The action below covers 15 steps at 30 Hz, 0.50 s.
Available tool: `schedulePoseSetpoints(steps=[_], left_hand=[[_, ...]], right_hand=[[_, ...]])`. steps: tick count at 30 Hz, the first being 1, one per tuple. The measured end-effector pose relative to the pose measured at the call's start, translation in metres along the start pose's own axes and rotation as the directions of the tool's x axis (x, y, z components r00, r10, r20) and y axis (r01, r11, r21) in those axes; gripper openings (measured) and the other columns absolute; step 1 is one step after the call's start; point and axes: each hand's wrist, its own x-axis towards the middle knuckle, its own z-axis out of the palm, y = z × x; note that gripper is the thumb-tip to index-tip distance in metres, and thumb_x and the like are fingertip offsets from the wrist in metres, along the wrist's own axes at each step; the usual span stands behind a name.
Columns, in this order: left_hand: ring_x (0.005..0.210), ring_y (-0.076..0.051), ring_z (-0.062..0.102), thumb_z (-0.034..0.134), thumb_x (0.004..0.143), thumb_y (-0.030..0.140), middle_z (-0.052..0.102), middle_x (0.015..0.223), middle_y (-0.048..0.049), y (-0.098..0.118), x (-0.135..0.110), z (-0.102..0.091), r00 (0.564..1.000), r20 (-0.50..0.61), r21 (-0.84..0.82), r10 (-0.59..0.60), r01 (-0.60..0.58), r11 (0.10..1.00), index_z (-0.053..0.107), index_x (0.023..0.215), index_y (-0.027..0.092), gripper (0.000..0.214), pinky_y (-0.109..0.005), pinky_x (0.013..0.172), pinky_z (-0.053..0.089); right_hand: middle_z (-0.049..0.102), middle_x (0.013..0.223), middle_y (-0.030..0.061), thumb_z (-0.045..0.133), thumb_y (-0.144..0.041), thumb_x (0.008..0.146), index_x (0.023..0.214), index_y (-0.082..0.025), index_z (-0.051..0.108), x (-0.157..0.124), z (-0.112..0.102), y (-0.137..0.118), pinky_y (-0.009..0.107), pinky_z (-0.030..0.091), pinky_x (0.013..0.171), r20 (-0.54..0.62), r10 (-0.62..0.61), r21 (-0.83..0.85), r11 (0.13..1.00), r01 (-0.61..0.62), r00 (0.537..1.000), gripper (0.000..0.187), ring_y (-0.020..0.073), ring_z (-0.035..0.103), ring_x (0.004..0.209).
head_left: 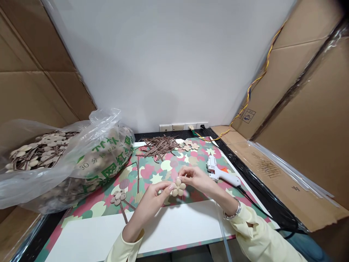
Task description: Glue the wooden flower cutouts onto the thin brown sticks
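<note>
Between my two hands is a beige flower-shaped piece (178, 188) with rounded petals, raised over the table's front part. My left hand (156, 198) pinches its left edge between thumb and fingers. At its upper edge, my right hand (194, 177) has its fingertips closed on a petal. Left of my left hand lies another flower piece (118, 197), with brown striped ribbon tails (123, 212) running toward me. A loose brown ribbon strip (138, 176) lies behind it. To the right of my right hand, a white glue gun (223, 174) rests on its side.
A large clear plastic bag (100, 156) full of flower pieces and ribbons stands at left. Brown ribbon strips (159, 145) are heaped at the back, beside several flower pieces (191, 145). A white board (89, 236) lies in front. Cardboard panels (308, 109) flank both sides; a yellow cable (265, 69) hangs right.
</note>
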Motion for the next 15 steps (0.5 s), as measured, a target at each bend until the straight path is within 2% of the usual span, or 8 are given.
schedulePoseSetpoints(steps=[3, 7, 11, 15], left_hand=[[0.078, -0.019, 0.057, 0.047, 0.086, 0.043, 0.068, 0.086, -0.0061, -0.0035, 0.0003, -0.0026, 0.998, -0.03, -0.046, -0.047, 0.046, 0.998, 0.069, 0.088, 0.015, 0.036, -0.027, 0.072, 0.042], [0.067, -0.015, 0.051, 0.048, 0.085, 0.044, 0.062, 0.074, -0.0034, -0.0042, 0.0002, -0.0031, 0.996, -0.065, -0.098, -0.067, 0.061, 0.993, 0.066, 0.074, 0.014, 0.036, -0.025, 0.064, 0.038], [0.067, -0.014, 0.051, 0.047, 0.087, 0.041, 0.062, 0.075, -0.0034, -0.0013, 0.0006, 0.0002, 0.998, -0.049, -0.139, -0.034, 0.027, 0.99, 0.065, 0.073, 0.014, 0.035, -0.025, 0.066, 0.039], [0.068, -0.014, 0.051, 0.048, 0.086, 0.04, 0.064, 0.077, -0.0034, -0.0017, 0.0006, 0.0013, 0.997, -0.063, -0.097, -0.048, 0.042, 0.994, 0.067, 0.077, 0.015, 0.033, -0.024, 0.065, 0.039]], right_hand=[[0.057, 0.07, 0.0002, 0.064, -0.038, 0.076, 0.071, -0.017, 0.06, 0.001, -0.0035, -0.0014, 0.025, 0.04, 0.06, -0.03, -0.032, -0.021, 0.999, 0.031, 0.999, 0.022, 0.0129, 0.052, 0.065], [0.057, 0.07, 0.0001, 0.065, -0.037, 0.075, 0.063, -0.018, 0.06, 0.0022, -0.0045, -0.0037, 0.025, 0.039, 0.061, -0.096, -0.099, -0.068, 0.993, 0.093, 0.99, 0.024, 0.0131, 0.051, 0.066], [0.057, 0.067, -0.0004, 0.064, -0.038, 0.075, 0.061, -0.018, 0.059, 0.0028, -0.0006, -0.0045, 0.024, 0.038, 0.059, -0.136, -0.074, -0.044, 0.997, 0.069, 0.988, 0.026, 0.0125, 0.05, 0.064], [0.054, 0.062, -0.002, 0.065, -0.038, 0.075, 0.063, -0.018, 0.057, 0.0036, 0.0022, -0.0026, 0.024, 0.038, 0.056, -0.15, -0.037, -0.013, 0.999, 0.036, 0.988, 0.025, 0.0117, 0.049, 0.059]])
